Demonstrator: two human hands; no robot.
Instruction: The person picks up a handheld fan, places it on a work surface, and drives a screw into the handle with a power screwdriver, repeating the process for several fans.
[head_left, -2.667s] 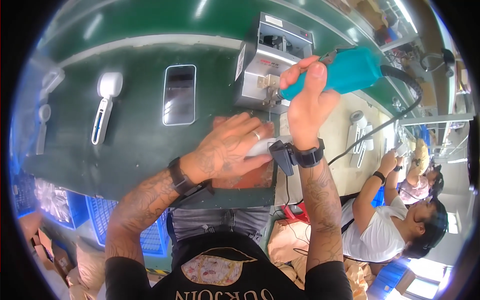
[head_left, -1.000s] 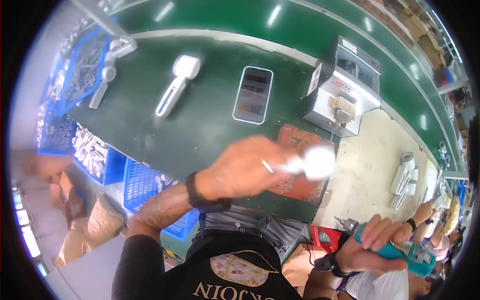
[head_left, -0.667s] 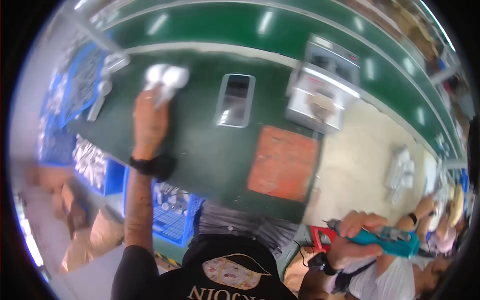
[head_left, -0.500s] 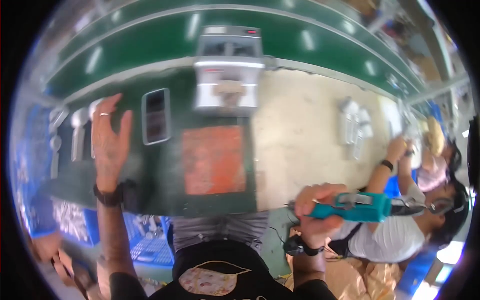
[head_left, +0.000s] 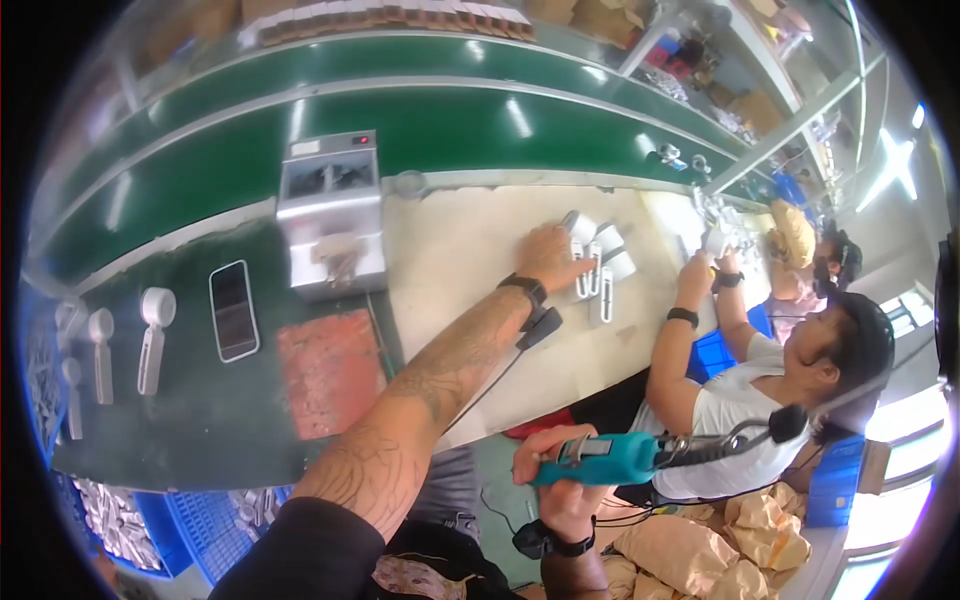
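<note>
My left hand (head_left: pixel 548 262) reaches across the bench to a small group of white plastic pieces (head_left: pixel 621 264) with slotted handles. Its fingers are at the near-left piece, thumb stretched over the handles; the fingertips are partly hidden. Below the bench's front edge, my right hand (head_left: pixel 568 508) is wrapped around a teal electric screwdriver (head_left: pixel 605 460), which lies sideways with its cord end to the right. More white pieces with round heads and slotted handles, such as this one (head_left: pixel 151 340), lie on the left of the bench.
A grey and white machine (head_left: pixel 333 220) stands at the back. Before it lie a worn red mat (head_left: pixel 330 372) and a phone (head_left: pixel 234 310). Blue baskets (head_left: pixel 195 520) of parts sit below left. A co-worker in a white shirt (head_left: pixel 735 440) works at the right, near brown bags (head_left: pixel 680 555).
My left hand has swung from the white pieces on the left over to the group on the right. The view has turned right; the right hand keeps its hold on the screwdriver.
</note>
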